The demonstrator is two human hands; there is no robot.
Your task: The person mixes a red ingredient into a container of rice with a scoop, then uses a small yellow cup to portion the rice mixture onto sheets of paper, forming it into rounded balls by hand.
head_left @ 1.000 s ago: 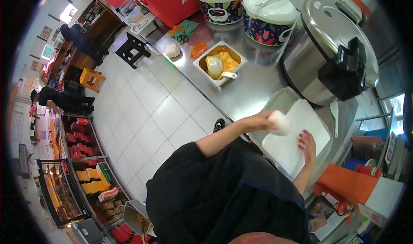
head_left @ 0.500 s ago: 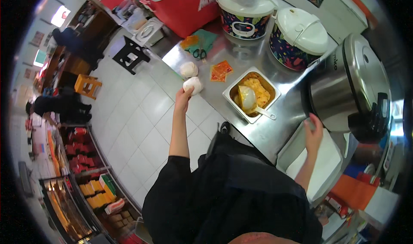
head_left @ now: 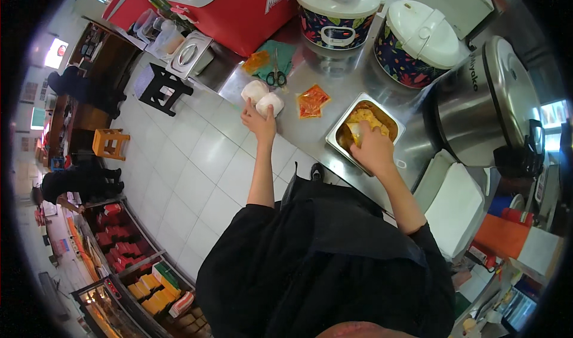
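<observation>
Two rounded white wrapped bundles sit side by side at the counter's left edge, the far bundle [head_left: 255, 90] touching the near bundle [head_left: 271, 102]. My left hand [head_left: 259, 122] has thumb and fingers around the near one's front side. My right hand [head_left: 374, 149] is over a rectangular steel pan [head_left: 332, 140] of yellow-orange food [head_left: 369, 116]. Its fingers are closed round the handle of a ladle [head_left: 356, 130] whose bowl lies in the food; the handle's end shows beyond my wrist. A clear packet of red sauce [head_left: 313, 102] lies between the bundles and the pan.
Dark scissors [head_left: 276, 78] and an orange packet [head_left: 255, 62] rest on a green cloth [head_left: 280, 54]. Behind stand a red cooler [head_left: 239, 22], two patterned rice cookers [head_left: 337, 28] and a large steel cooker [head_left: 471, 108]. White sheets [head_left: 450, 210] lie at right. Two people are far left.
My right hand has moved left from beside the white sheets to the ladle in the pan. My left hand's bundle now sits against the other one.
</observation>
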